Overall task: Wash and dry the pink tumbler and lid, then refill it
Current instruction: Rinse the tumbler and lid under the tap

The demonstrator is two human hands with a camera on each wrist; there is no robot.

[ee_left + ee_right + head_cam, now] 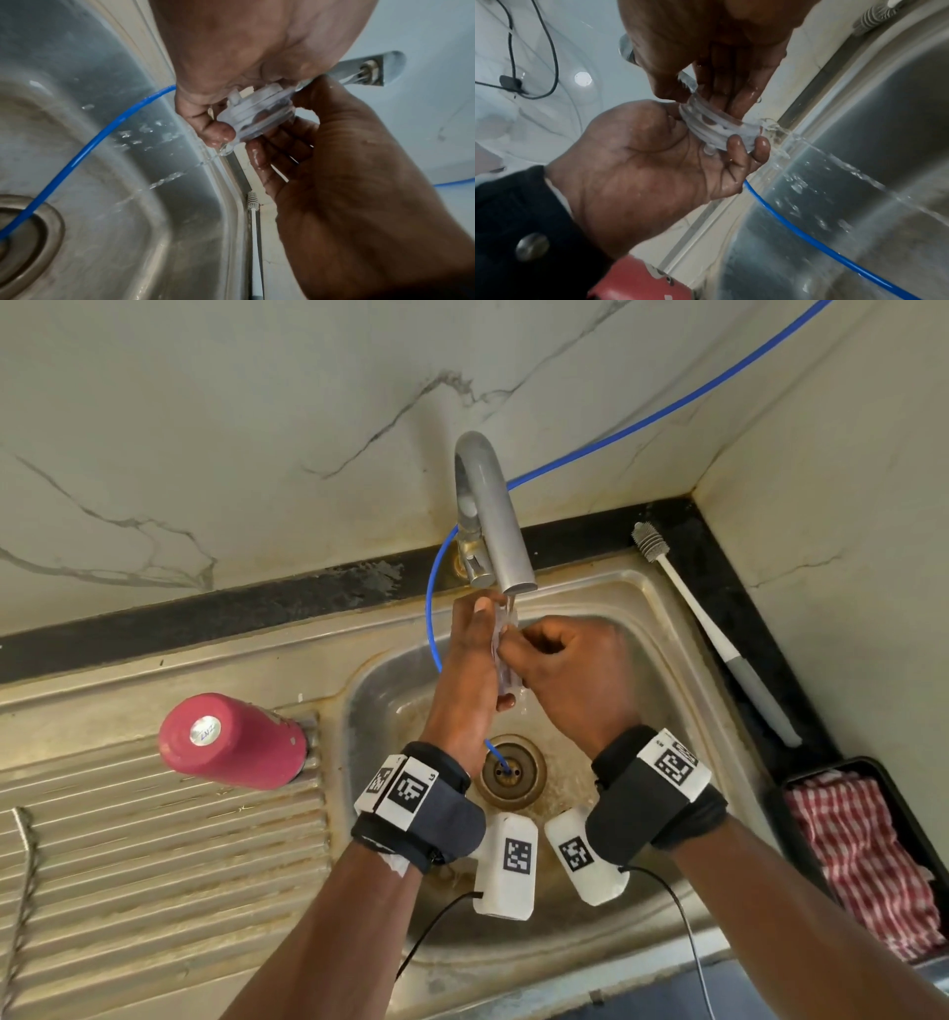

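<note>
The clear plastic lid (257,113) is being held on edge right under the tap (495,526), with water running over it and spilling off the bottom into the sink (683,660). It's gripped by both hands: the left hand (470,660) has its fingers curled around one side, and the right hand (570,660) is closed on the other side, fingers wrapped over the rim.

To get this rinse done properly, the lid should probably be turned slowly under the stream so every groove gets flushed, and a fingertip run around the ridges and the little spout nub, since that's where gunk tends to sit. A firm hold is worth keeping too, because wet clear plastic looks slippery.

The lid itself is see-through and slightly frosted, round, with stacked ribs or threads round the side and a small raised nub on one face. No suds can be made out on it, so whether it's been soaped can't be told.

The pink tumbler (231,742) is parked upside down on the ribbed drainboard to the left of the basin, shiny disc on its base facing up. A white bottle brush (683,603) is lying along the dark ledge on the right, and a red checked cloth (862,860) is sat in a black tray (785,783) just past it, handy for the drying bit.
</note>
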